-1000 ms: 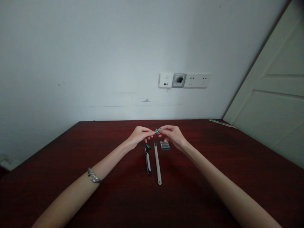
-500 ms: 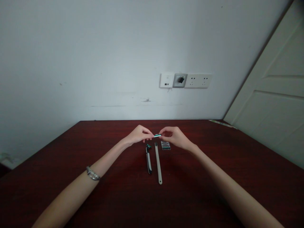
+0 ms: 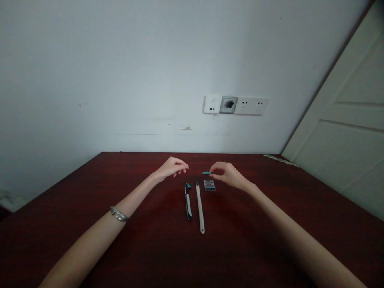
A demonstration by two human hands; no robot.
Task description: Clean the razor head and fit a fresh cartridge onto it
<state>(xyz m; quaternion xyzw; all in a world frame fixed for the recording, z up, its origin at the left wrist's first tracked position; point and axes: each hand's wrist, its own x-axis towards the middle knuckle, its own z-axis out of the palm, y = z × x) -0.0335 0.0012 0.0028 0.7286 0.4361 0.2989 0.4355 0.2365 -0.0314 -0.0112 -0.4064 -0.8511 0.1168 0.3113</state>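
Observation:
My right hand (image 3: 226,175) pinches a small green razor cartridge (image 3: 207,173) just above a clear cartridge case (image 3: 209,185) on the dark red table (image 3: 270,224). My left hand (image 3: 171,168) hovers to the left with its fingers loosely curled and nothing in them. Below the hands lie a black and white razor handle (image 3: 187,202) with a green tip and a long pale stick (image 3: 199,207), side by side and pointing away from me.
A white wall stands behind the table with a row of sockets (image 3: 235,105). A white door (image 3: 348,132) is at the right. A thin pale strip (image 3: 280,160) lies at the table's far right corner. A bracelet (image 3: 118,214) is on my left wrist.
Both hands held the green cartridge together before. My left hand has let go and drawn left, and my right hand has carried the cartridge right and down over the case.

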